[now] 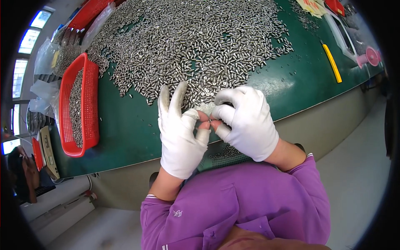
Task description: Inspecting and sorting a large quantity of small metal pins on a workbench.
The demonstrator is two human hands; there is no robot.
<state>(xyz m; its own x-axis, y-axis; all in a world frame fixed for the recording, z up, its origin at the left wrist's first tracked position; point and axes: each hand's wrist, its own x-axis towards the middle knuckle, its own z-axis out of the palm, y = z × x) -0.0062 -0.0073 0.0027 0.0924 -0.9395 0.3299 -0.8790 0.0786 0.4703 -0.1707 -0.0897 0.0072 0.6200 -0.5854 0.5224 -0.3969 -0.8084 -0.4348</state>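
Note:
My left hand point(179, 133) and my right hand point(246, 121) meet over the near edge of the green table point(121, 135). Both wear white gloves that leave thumb and index fingertips bare. Between those pinched fingertips sits a tiny silvery metal part point(209, 121), mostly covered, so its exact shape cannot be made out. The left hand's other fingers stretch toward a wide heap of small cylindrical metal parts point(187, 46); the right hand's are curled. Just below the hands, a green mesh basket point(204, 163) with similar parts shows partly under the table edge.
A red plastic basket point(92, 104) holding metal parts stands on the left. Beyond it are clear plastic bags point(45, 56) and a scale-like device point(49, 153). A yellow utility knife point(332, 63) and a pink round object point(371, 56) lie at the right.

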